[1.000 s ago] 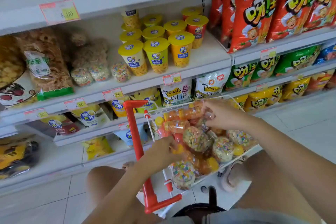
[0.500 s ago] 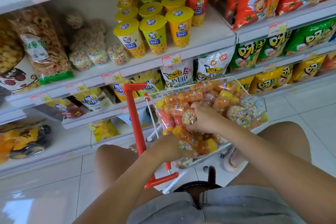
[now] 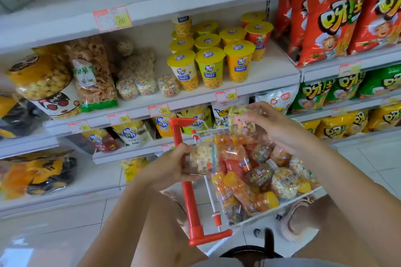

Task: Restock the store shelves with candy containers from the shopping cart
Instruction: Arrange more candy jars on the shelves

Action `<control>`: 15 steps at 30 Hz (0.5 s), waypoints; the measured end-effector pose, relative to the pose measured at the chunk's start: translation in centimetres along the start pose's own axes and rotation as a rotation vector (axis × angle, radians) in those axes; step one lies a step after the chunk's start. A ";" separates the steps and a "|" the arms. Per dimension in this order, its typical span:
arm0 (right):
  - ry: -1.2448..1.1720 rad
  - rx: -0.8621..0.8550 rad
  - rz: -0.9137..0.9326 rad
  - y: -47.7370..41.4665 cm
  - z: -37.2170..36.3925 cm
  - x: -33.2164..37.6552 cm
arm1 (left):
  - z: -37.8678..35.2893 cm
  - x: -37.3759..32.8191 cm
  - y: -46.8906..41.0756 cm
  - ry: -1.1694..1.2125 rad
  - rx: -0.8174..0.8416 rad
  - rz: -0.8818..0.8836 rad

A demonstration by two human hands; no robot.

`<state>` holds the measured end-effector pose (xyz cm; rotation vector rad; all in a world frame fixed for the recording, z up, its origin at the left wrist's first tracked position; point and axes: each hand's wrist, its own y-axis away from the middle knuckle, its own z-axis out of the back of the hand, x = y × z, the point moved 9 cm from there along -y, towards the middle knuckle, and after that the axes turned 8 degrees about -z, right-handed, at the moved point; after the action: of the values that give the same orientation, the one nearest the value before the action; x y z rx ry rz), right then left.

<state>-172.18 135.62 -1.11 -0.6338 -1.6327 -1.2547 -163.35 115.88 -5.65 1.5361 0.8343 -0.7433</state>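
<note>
**Two jars in hand, shelf next**

Our left hand [image 3: 171, 167] curls round a jar [image 3: 201, 158] by the cart [image 3: 186, 191] handle. Our right hand [image 3: 275, 128] grips a second jar [image 3: 240, 119] above the far rim. Next, we reckon, both go by the shelved jars [image 3: 169, 84] at the shelf [image 3: 271, 71] front edge.

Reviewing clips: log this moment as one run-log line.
phase: pick from shopping cart | left hand: holds candy jar | right hand: holds second candy jar | shelving: not yet done
</note>
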 end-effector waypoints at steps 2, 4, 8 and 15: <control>-0.012 -0.026 0.037 -0.4 -1.0 1.9 | 1.4 -2.1 0.9 0.236 -0.005 -0.076; 0.028 -0.057 0.085 -1.1 -2.0 3.7 | 3.4 -3.8 1.5 0.368 -0.052 -0.157; 0.233 -0.046 0.175 -3.3 -5.7 7.9 | 8.7 -5.9 1.6 0.569 -0.183 -0.261; 0.667 -0.012 0.368 -10.3 -13.7 15.2 | 16.3 -7.8 -0.6 0.730 -0.321 -0.379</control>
<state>-182.09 117.22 8.37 -0.4284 -0.9095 -1.0482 -168.15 98.93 -1.42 1.3668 1.7323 -0.2648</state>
